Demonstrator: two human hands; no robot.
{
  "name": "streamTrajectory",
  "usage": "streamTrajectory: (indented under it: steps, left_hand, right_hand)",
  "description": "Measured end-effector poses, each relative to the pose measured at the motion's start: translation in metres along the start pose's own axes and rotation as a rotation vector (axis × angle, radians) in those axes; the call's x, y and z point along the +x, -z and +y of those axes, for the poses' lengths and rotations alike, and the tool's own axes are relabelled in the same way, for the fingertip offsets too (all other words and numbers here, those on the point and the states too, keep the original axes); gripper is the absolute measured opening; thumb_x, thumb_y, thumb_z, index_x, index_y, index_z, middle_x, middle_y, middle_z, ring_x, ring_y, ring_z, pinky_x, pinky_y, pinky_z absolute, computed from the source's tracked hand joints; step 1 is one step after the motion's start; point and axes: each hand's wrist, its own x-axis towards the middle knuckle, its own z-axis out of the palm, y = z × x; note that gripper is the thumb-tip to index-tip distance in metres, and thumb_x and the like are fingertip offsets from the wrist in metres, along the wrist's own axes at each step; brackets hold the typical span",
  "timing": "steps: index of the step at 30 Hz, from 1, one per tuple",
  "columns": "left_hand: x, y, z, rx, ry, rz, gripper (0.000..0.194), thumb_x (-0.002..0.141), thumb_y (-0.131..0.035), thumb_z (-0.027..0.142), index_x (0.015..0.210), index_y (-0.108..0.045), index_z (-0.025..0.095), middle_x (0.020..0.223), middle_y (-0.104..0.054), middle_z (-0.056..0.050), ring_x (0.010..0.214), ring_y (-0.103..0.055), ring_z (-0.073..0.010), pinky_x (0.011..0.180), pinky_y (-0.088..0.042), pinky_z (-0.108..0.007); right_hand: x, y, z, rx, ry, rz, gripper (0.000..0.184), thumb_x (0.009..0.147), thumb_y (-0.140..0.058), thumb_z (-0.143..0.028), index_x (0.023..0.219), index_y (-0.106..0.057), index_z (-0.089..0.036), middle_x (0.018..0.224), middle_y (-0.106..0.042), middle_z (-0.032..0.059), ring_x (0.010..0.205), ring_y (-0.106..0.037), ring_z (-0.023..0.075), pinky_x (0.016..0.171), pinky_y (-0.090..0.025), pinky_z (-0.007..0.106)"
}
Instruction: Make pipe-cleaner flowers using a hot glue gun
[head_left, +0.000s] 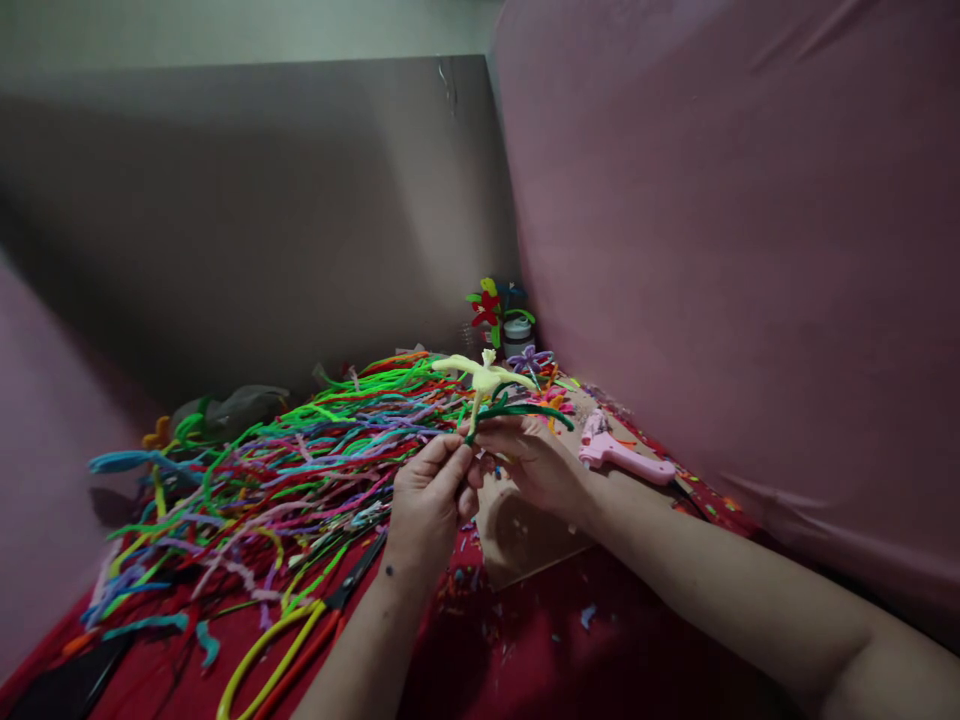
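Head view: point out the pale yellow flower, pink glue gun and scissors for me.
Pale yellow flower (487, 379): head view, where its petals meet.
Pink glue gun (627, 459): head view, on its body.
Scissors (340, 597): head view, where blades meet handles.

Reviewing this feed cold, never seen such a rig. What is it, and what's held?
No machine here: one picture, from a camera on a person's head, looking forward and down at two bare hands. The left hand pinches the stem of a pale yellow pipe-cleaner flower, a dark green pipe cleaner beside it. The right hand is at the stem too, fingertips partly hidden. On the red cloth lie piled coloured pipe cleaners, scissors, a cardboard sheet and a pink glue gun.
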Motion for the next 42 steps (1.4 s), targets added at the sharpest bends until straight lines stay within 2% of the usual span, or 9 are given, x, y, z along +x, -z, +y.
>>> streamTrajectory:
  steps: [6,10,20,23,26,29,32,37,42]
  left_hand:
    - [-0.002,-0.003,0.007,-0.149,0.132,-0.025,0.014,0.075,-0.064,0.027,0.076,-0.054,0.016,0.052,-0.052,0.006,0.031,-0.029,0.0003,0.032,-0.022,-0.012]
    - [-0.001,-0.002,0.007,-0.158,0.143,-0.03,0.015,0.074,-0.064,0.027,0.077,-0.056,0.016,0.052,-0.053,0.006,0.029,-0.028,0.0004,0.03,-0.023,-0.012]
    - [0.001,0.0,0.005,-0.127,0.194,-0.114,0.019,0.078,-0.059,0.03,0.069,-0.053,0.015,0.051,-0.05,0.006,0.028,-0.026,0.0,0.031,-0.022,-0.014]
    - [0.001,-0.001,0.002,0.11,0.077,-0.038,0.017,0.078,-0.057,0.033,0.075,-0.054,0.017,0.056,-0.053,0.004,0.033,-0.037,-0.0049,0.033,-0.029,-0.018]
    - [0.0,0.0,-0.005,0.584,-0.186,0.121,0.012,0.078,-0.056,0.03,0.084,-0.057,0.02,0.063,-0.058,0.002,0.047,-0.05,-0.011,0.046,-0.038,-0.022]
    - [-0.001,0.005,-0.014,1.044,-0.446,0.214,0.009,0.08,-0.053,0.026,0.083,-0.06,0.021,0.068,-0.061,-0.002,0.058,-0.055,-0.0149,0.055,-0.035,-0.024]
    - [-0.001,0.011,-0.019,1.263,-0.533,0.201,0.012,0.082,-0.049,0.023,0.079,-0.06,0.021,0.063,-0.058,-0.003,0.055,-0.053,-0.0157,0.053,-0.03,-0.024]
    - [0.001,0.011,-0.016,1.05,-0.463,0.183,0.013,0.081,-0.048,0.019,0.079,-0.06,0.022,0.058,-0.052,0.002,0.051,-0.045,-0.0115,0.054,-0.031,-0.022]
    - [0.005,0.007,-0.008,0.494,-0.142,0.103,0.013,0.077,-0.056,0.03,0.071,-0.059,0.019,0.051,-0.043,0.005,0.045,-0.035,-0.0075,0.045,-0.027,-0.02]
  right_hand:
    - [0.002,-0.001,-0.003,0.022,-0.055,0.024,0.01,0.068,-0.069,-0.022,0.077,-0.072,-0.02,0.063,-0.06,-0.0017,0.058,-0.048,0.0097,0.056,-0.033,0.024]
    - [0.002,0.0,-0.005,0.001,-0.07,-0.016,0.012,0.068,-0.068,-0.024,0.079,-0.072,-0.021,0.065,-0.061,-0.001,0.058,-0.048,0.0107,0.055,-0.033,0.025]
    - [0.003,0.001,0.001,0.081,-0.047,0.069,0.013,0.062,-0.072,-0.021,0.074,-0.072,-0.017,0.064,-0.063,0.0,0.059,-0.05,0.0098,0.053,-0.033,0.023]
    - [0.002,-0.001,0.002,0.041,-0.015,0.105,0.017,0.063,-0.071,-0.026,0.076,-0.07,-0.016,0.064,-0.062,0.0002,0.055,-0.049,0.01,0.051,-0.032,0.024]
    - [0.001,-0.003,0.003,0.014,0.018,0.163,0.018,0.064,-0.07,-0.032,0.073,-0.069,-0.017,0.061,-0.059,-0.0008,0.054,-0.046,0.0101,0.051,-0.031,0.025]
    - [0.0,-0.005,0.006,-0.022,0.051,0.208,0.015,0.064,-0.071,-0.033,0.065,-0.067,-0.018,0.059,-0.056,-0.002,0.055,-0.044,0.0102,0.052,-0.03,0.025]
    - [-0.002,-0.006,0.009,-0.045,0.092,0.222,0.013,0.064,-0.071,-0.031,0.066,-0.066,-0.02,0.06,-0.055,-0.0024,0.057,-0.042,0.0106,0.055,-0.031,0.026]
    - [-0.002,-0.005,0.005,-0.204,0.064,0.251,0.015,0.067,-0.069,-0.034,0.067,-0.069,-0.02,0.055,-0.051,-0.0029,0.052,-0.037,0.0101,0.052,-0.029,0.026]
    - [-0.001,-0.003,-0.001,-0.203,0.055,0.207,0.018,0.066,-0.069,-0.035,0.073,-0.071,-0.019,0.061,-0.057,-0.0008,0.056,-0.042,0.0105,0.052,-0.031,0.025]
